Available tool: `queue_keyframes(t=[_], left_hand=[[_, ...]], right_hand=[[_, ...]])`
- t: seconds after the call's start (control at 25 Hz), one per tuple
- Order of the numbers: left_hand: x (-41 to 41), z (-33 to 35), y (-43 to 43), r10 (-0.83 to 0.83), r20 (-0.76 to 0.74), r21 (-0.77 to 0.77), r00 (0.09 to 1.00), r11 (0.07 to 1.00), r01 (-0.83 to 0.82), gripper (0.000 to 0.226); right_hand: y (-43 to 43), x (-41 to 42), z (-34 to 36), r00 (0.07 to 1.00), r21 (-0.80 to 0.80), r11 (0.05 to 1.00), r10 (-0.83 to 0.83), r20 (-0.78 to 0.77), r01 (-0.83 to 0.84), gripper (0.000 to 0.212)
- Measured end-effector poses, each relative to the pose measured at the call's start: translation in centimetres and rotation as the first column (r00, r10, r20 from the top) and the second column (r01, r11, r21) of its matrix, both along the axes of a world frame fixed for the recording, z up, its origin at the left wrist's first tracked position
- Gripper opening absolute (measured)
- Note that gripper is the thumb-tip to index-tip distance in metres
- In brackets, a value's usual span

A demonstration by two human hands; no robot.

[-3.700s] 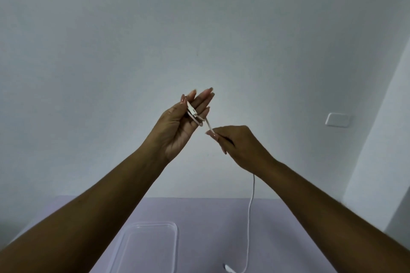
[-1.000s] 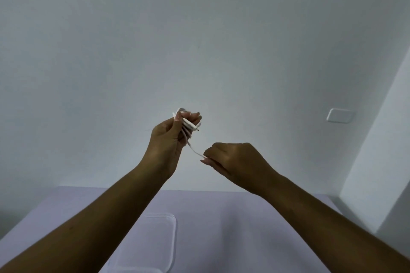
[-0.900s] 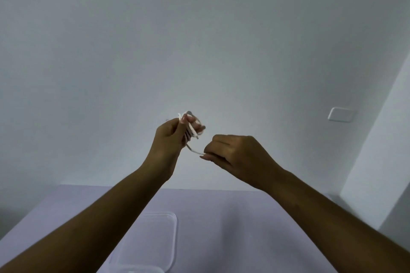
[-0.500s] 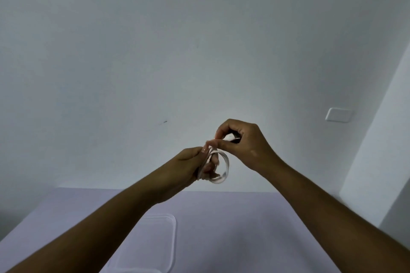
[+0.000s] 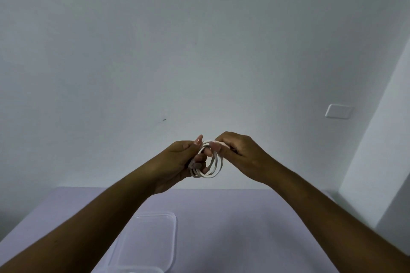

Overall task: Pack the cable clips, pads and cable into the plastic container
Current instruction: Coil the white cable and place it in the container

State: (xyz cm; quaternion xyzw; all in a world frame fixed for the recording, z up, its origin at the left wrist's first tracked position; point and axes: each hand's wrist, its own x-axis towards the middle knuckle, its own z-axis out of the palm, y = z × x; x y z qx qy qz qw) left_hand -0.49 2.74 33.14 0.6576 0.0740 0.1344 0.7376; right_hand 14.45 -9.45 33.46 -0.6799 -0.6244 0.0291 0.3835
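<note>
Thin white cable (image 5: 209, 176) in smooth loops: left hand (image 5: 175, 159) fingers curl through it, right hand (image 5: 241, 155) fingers pinch its top. Clear plastic container (image 5: 155, 241) lies near left on lilac surface (image 5: 244, 228).

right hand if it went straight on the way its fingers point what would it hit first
The right hand would probably meet the left hand, gripping the same coiled white cable; depth unclear.

Cable (image 5: 214, 167): white, plain
Container (image 5: 155, 237): clear, colourless
Surface (image 5: 233, 228): pale lilac, plain
Wall (image 5: 177, 40): white, plain
Wall plate (image 5: 339, 111): white
</note>
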Motion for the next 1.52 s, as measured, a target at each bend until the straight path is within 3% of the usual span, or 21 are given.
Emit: queue_keyframes(t=[0.08,0.2,0.4,0.56,0.64,0.88,1.08,1.2,1.28,1.36,1.52], left_hand=[[0.2,-0.3,-0.1,0.078,-0.013,0.049,0.997,0.996,-0.078,0.041],[0.7,-0.7,0.0,0.178,0.020,0.093,0.984,0.979,-0.180,0.040],[-0.4,-0.4,0.6,0.121,-0.030,0.303,0.992,0.947,-0.106,0.025],[-0.6,-0.3,1.1,0.193,-0.025,0.653,0.981,0.746,-0.130,0.017],[-0.6,-0.5,1.0,0.220,-0.004,0.711,0.975,0.687,-0.152,0.012],[-0.2,-0.7,0.5,0.256,0.011,0.721,0.967,0.668,-0.185,0.017],[-0.5,-0.5,0.7,0.205,-0.034,0.632,0.978,0.762,-0.138,0.024],[-1.1,-0.1,1.0,0.142,-0.083,0.520,0.986,0.850,-0.078,0.024],[-1.4,0.1,1.3,0.143,-0.089,0.523,0.986,0.849,-0.076,0.024],[-1.7,0.2,1.5,0.166,-0.069,0.544,0.984,0.832,-0.103,0.025],[-1.3,-0.3,1.3,0.353,0.071,0.530,0.933,0.779,-0.335,0.027]], right_hand=[[0.0,0.3,-0.3,0.996,-0.029,1.000,-0.003,0.091,0.006,0.039],[0.2,0.4,-0.6,0.996,-0.047,0.999,-0.011,0.086,0.015,0.040],[0.2,0.4,-0.9,0.996,-0.026,0.999,-0.024,0.081,0.026,0.031],[0.3,0.7,-1.4,0.996,-0.040,0.999,-0.019,0.093,0.023,0.030],[0.3,0.5,-1.6,0.997,-0.041,0.999,-0.014,0.077,0.018,0.031],[0.3,0.5,-1.7,0.992,-0.072,0.997,-0.030,0.120,0.039,0.031],[0.0,0.4,-1.7,0.986,-0.107,0.994,-0.016,-0.164,-0.002,0.027],[-0.3,0.1,-1.7,0.989,-0.103,0.995,-0.014,-0.146,-0.002,0.030],[-0.3,-0.3,-1.6,0.988,-0.098,0.995,-0.020,-0.153,0.005,0.031],[-0.3,-0.8,-1.4,0.965,-0.119,0.992,-0.002,-0.261,-0.031,0.029],[-0.2,-1.8,-1.4,0.800,-0.096,0.989,0.032,-0.600,-0.112,0.031]])
